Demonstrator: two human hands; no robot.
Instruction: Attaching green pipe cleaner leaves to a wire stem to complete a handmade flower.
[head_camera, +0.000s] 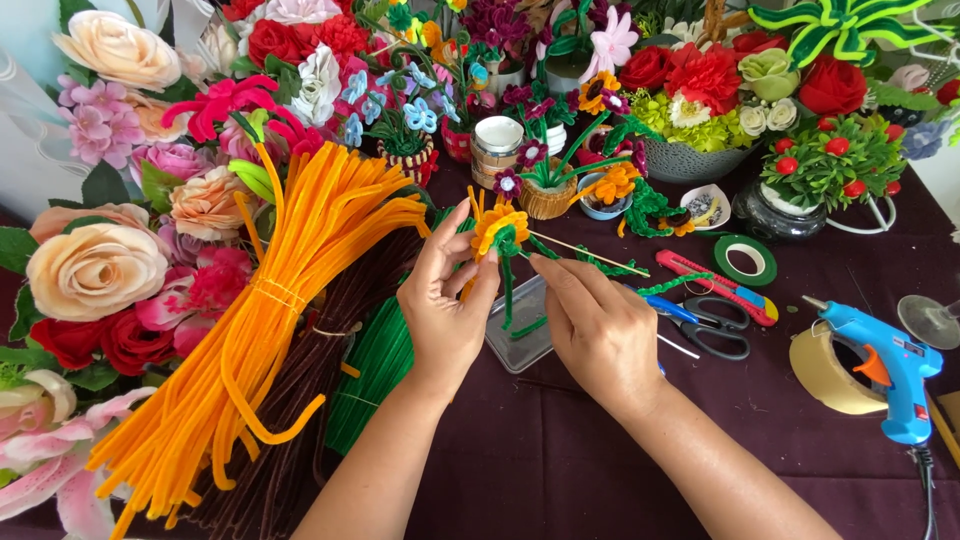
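Head view: left hand (443, 305) grip pinches pipe-cleaner flower (499, 226); right hand (598, 330) touches stem (508, 285).

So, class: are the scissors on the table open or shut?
Shut: the scissors lie flat on the dark cloth, their blades together and handles side by side.

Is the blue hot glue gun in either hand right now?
No, the blue hot glue gun lies on the dark cloth at the right, apart from both hands, which hold the orange pipe-cleaner flower.

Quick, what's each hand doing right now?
Left hand: shut on the orange pipe-cleaner flower.
Right hand: fingers pinching the green pipe-cleaner wrap on the flower's stem.
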